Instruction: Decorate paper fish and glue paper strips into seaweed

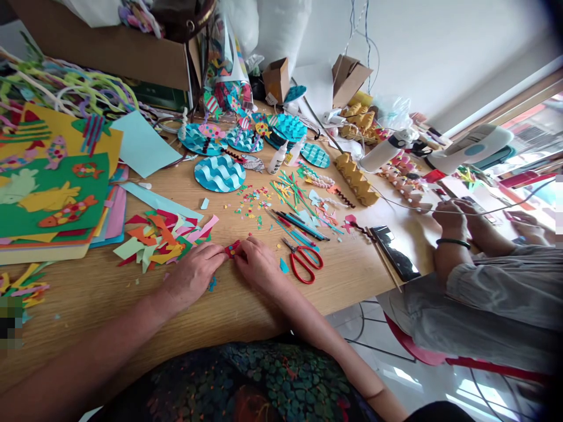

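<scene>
A small red paper cutout with coloured dots (231, 250) lies low over the table between my hands. My left hand (193, 272) pinches its left side. The fingers of my right hand (259, 264) are closed on its right side, covering part of it, so its full outline is hidden. Just left of my left hand is a heap of coloured paper scraps (165, 237). Red-handled scissors (303, 261) lie right of my right hand, beside several pens (299, 225). Tiny paper dots (255, 202) are scattered beyond my hands.
Coloured paper sheets with paper fish (57, 199) are stacked at left. Blue wavy discs (220, 173) and white glue bottles (278, 158) stand farther back. A phone (396, 252) lies at right, near another person's hands (461, 220). Pipe cleaners (65, 82) are heaped at back left.
</scene>
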`<state>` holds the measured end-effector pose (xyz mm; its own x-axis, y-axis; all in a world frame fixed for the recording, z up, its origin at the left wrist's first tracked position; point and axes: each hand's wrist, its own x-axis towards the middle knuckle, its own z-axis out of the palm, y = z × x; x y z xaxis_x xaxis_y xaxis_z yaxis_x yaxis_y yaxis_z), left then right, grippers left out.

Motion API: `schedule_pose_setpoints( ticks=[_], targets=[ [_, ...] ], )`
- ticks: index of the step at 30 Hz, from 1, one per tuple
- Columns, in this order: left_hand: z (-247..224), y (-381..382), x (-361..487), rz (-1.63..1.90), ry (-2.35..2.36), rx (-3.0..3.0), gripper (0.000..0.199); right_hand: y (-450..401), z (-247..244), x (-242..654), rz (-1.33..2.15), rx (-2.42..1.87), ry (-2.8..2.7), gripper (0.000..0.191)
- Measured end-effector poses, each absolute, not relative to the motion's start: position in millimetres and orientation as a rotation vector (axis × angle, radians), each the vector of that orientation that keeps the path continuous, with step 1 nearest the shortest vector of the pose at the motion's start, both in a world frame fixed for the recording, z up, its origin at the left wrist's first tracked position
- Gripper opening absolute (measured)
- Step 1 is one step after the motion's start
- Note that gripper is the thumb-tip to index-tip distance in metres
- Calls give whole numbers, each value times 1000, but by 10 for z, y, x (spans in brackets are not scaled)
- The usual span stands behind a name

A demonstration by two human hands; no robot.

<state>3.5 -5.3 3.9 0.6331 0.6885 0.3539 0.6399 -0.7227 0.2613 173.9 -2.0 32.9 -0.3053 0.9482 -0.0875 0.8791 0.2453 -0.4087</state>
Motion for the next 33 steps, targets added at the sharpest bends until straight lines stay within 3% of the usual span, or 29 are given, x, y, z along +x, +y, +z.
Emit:
schedule_pose_setpoints(
  ticks=[11,33],
  targets=[
    [68,-54,49,720,1124,2729,30,-151,297,1871,648,-1429,-2279,24],
    [36,-59,48,710,1124,2742,33,-294,200,1844,446,-1466,-2367,30]
  ],
)
